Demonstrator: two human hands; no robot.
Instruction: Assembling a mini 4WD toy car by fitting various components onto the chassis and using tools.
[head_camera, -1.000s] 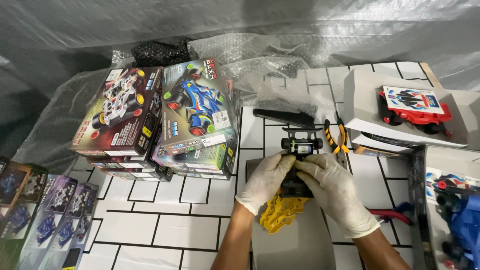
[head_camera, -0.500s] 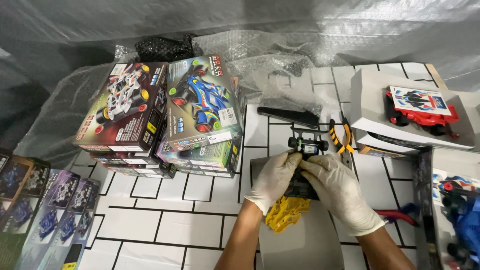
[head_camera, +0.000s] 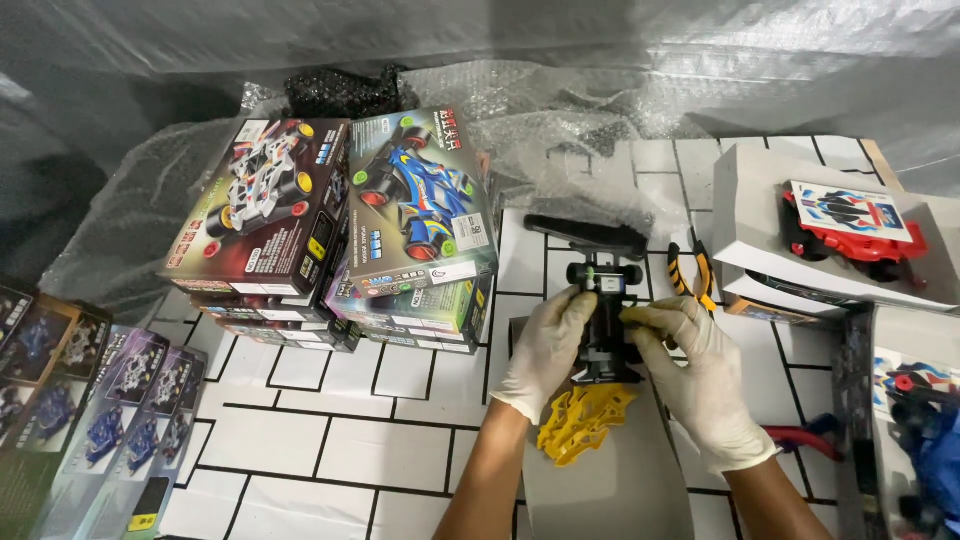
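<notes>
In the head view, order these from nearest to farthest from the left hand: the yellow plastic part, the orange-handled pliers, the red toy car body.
From the left hand:
1. Yellow plastic part, just below the hand, toward the person.
2. Orange-handled pliers, to the right, past the right hand.
3. Red toy car body, far right, on the white box.

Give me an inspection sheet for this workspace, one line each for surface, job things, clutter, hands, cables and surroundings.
Surface: white tiled surface with dark grout lines, partly covered by a grey mat.
Job's things: black toy car chassis held over the mat; yellow plastic parts frame lying just below it.
Clutter: stacked toy car kit boxes, orange-handled pliers, black tool, open white box with a red car body, flat packs at far left.
Hands: left hand and right hand, both in white gloves, fingers gripping the chassis from either side.
Cables: nothing seen.
Surroundings: bubble wrap and grey plastic sheeting behind.
</notes>
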